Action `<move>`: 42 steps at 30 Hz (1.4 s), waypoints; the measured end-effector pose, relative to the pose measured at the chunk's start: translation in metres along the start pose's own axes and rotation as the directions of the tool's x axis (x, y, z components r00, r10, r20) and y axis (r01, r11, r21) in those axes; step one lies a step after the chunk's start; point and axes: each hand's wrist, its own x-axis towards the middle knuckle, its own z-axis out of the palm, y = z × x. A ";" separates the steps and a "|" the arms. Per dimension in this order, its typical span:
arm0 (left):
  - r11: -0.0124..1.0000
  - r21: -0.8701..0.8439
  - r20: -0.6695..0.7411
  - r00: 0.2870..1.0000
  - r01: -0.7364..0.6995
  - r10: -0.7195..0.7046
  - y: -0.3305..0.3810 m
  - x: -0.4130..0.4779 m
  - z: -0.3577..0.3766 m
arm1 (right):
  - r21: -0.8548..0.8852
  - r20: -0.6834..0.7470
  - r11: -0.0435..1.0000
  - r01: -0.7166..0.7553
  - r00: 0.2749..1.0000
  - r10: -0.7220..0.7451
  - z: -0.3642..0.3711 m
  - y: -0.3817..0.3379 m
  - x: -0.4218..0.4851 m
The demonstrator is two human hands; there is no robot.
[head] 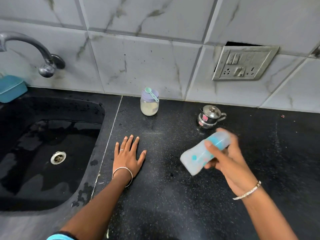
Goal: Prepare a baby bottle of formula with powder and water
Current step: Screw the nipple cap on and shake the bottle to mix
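right hand (pixel 226 158): grips tilted, blurred bottle (pixel 204 154) | left hand (pixel 129 154): flat on counter (pixel 164 196)

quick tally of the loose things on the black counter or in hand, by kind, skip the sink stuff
Clear glass powder jar with lilac lid: 1
Small green plastic scoop lying on that lid: 1
Small steel lidded pot: 1
Translucent baby bottle with blue print, in the right hand: 1
Total: 4

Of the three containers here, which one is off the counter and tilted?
The baby bottle, held slanted in the right hand; the powder jar and steel pot stand upright.

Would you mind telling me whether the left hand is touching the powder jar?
Apart: the head view shows the left hand flat on bare countertop, short of the powder jar.
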 end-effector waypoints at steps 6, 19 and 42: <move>1.000 0.012 0.009 1.000 -0.002 0.001 0.000 0.000 0.001 | 0.134 -0.142 0.990 -0.041 0.988 0.060 0.000 -0.006 0.010; 0.968 -0.240 -0.218 0.976 -0.071 0.018 0.041 0.019 -0.041 | 0.409 0.045 0.905 -0.117 0.993 0.108 0.036 -0.007 -0.004; 0.219 -0.961 0.245 0.891 0.170 0.383 0.154 -0.043 -0.227 | 0.554 0.501 0.730 -0.400 0.861 0.091 0.048 -0.016 -0.042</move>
